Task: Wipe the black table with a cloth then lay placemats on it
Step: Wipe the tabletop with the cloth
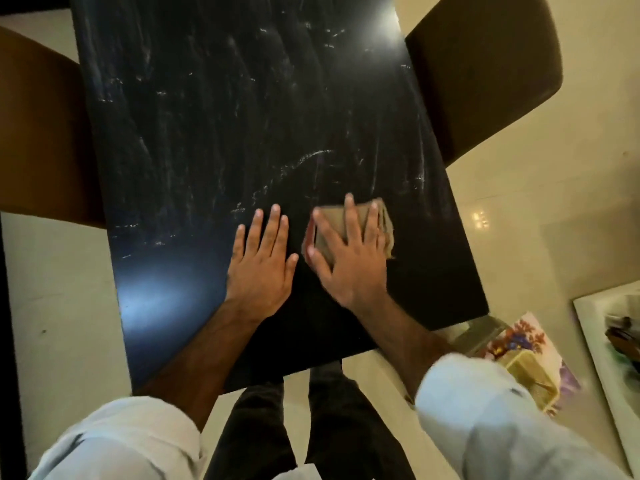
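A folded tan cloth lies on the black surface toward its near right part, and everything else here is placed from it. The right hand presses flat on top of the cloth, fingers spread and straight rather than curled round it, so cloth edges show between and past them. Just left of the cloth, apart from it, the left hand rests palm down on the bare top with straight fingers, holding nothing. Pale smears and streaks mark the top beyond the cloth and to its left. Far left of the cloth a brown chair stands against the surface's edge; beyond it and to the right is a darker chair. Nearer than the cloth and to its right, off the surface, lies a floral-patterned mat, blurred. Light sleeves cover both forearms' upper parts.
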Motion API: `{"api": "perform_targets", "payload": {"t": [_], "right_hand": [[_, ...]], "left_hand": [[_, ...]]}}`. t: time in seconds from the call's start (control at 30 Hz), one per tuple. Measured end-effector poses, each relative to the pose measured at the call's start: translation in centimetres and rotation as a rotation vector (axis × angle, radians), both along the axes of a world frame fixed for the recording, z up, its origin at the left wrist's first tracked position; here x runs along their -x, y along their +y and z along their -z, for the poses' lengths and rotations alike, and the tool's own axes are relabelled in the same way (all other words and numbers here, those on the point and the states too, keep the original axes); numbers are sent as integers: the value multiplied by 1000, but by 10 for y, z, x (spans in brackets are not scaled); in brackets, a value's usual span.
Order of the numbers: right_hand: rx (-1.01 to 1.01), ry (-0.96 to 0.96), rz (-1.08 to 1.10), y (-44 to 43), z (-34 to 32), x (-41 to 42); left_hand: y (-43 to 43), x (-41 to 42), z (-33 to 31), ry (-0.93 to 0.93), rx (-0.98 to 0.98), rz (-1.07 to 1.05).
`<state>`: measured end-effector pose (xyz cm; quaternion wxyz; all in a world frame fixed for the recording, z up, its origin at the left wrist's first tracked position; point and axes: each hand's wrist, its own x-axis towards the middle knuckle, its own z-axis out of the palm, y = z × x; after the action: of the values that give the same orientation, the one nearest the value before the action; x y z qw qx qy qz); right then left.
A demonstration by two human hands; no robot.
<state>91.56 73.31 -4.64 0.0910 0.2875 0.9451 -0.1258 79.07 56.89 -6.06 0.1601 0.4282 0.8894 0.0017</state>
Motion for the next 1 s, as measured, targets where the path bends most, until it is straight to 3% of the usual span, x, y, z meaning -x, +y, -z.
{"api": "perform_targets", "payload": {"t": [0.1,0.2,0.3,0.43,0.57,0.67,0.77,0.87,1.0], "right_hand": [[45,-34,-14,-9,-9,-69],[29,-73,128,19,-6,-102],[-19,-62,288,83,2,-82],[-63,16,270,152,13,-7],[-90,51,225,132,13,27],[2,10,80,80,2,-14],[50,-18,73,47,-7,-80],[22,-62,146,65,-8,-106],[-46,-45,250,125,4,-48]], "left_hand": [[26,4,2,-2,-1,-36],[29,2,5,14,-12,-58],[29,1,9,32,-27,-54],[30,1,12,31,-25,-57],[29,-1,10,29,-31,-66],[30,1,8,13,-32,-63],[30,0,8,15,-39,-65],[31,0,7,17,-37,-63],[31,1,8,17,-17,-62]]}}
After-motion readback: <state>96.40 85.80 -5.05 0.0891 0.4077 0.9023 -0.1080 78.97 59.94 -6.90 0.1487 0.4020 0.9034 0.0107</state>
